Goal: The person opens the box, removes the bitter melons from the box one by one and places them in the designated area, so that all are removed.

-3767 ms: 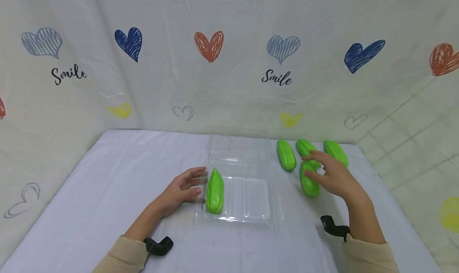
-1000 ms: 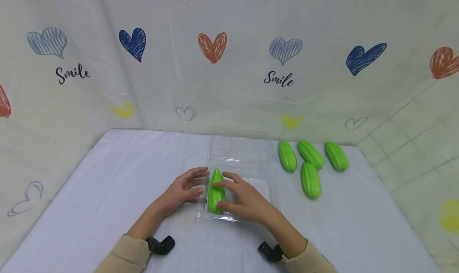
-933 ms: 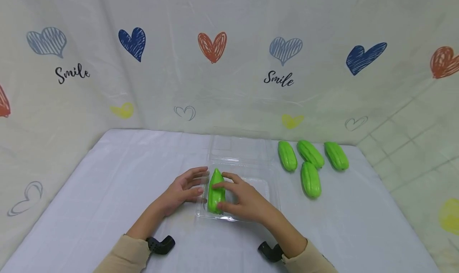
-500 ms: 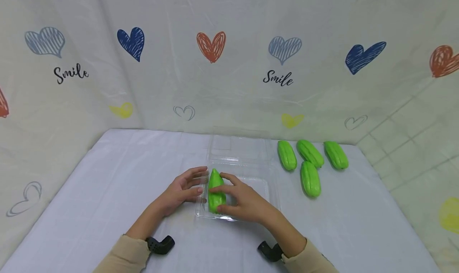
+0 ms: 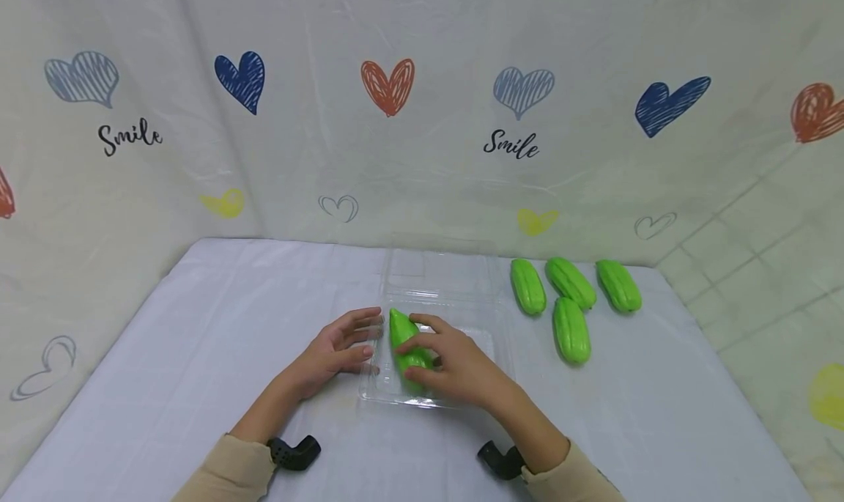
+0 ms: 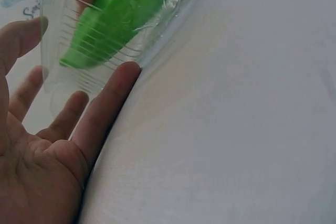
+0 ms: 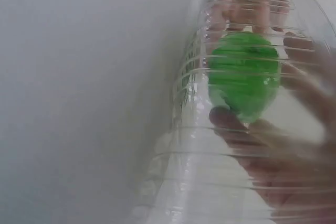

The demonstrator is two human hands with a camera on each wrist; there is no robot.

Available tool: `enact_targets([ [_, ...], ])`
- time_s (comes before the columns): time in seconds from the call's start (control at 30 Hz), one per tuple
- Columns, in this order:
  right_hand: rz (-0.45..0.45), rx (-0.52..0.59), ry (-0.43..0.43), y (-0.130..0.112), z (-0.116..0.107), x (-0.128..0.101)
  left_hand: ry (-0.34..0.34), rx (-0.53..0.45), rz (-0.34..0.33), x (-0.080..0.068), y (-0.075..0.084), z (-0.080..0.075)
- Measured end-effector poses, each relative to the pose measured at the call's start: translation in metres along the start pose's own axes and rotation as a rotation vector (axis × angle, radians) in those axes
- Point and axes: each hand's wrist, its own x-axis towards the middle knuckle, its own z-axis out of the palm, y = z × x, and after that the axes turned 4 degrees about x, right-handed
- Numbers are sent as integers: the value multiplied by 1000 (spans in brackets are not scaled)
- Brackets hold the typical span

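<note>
A clear plastic clamshell tray (image 5: 488, 341) lies open at the middle of the white table, its lid (image 5: 438, 271) folded back. Inside it lies one ribbed green gourd (image 5: 400, 328), slanted with its pointed end toward the far left. My right hand (image 5: 428, 355) grips this gourd, thumb on the near side and fingers over the top; the right wrist view shows the gourd (image 7: 244, 74) through the tray wall (image 7: 220, 192) with fingers (image 7: 283, 150) round it. My left hand (image 5: 359, 333) rests open against the tray's left wall (image 6: 58, 72), its straight fingers (image 6: 105, 108) on the cloth.
Several more green gourds (image 5: 571, 330) lie in a cluster on the table right of the tray, near the back edge. A patterned cloth backdrop (image 5: 389, 84) rises behind the table. Black wrist mounts (image 5: 293, 451) sit at both sleeves.
My right hand left the gourd cluster, crossed to the tray and took hold of the gourd there. In the last half second it swung the gourd's near end rightward. The left hand stayed put.
</note>
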Motion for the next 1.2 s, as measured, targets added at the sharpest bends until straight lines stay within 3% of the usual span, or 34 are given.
enact_targets([
  [0.43, 27, 39, 57, 1, -14, -2, 3, -2, 1, 1, -2, 0],
  [0.9, 16, 119, 164, 13, -53, -11, 6, 6, 12, 0, -2, 0],
  [1.2, 27, 88, 247, 22, -78, -18, 9, 25, -8, 0, 2, 1],
])
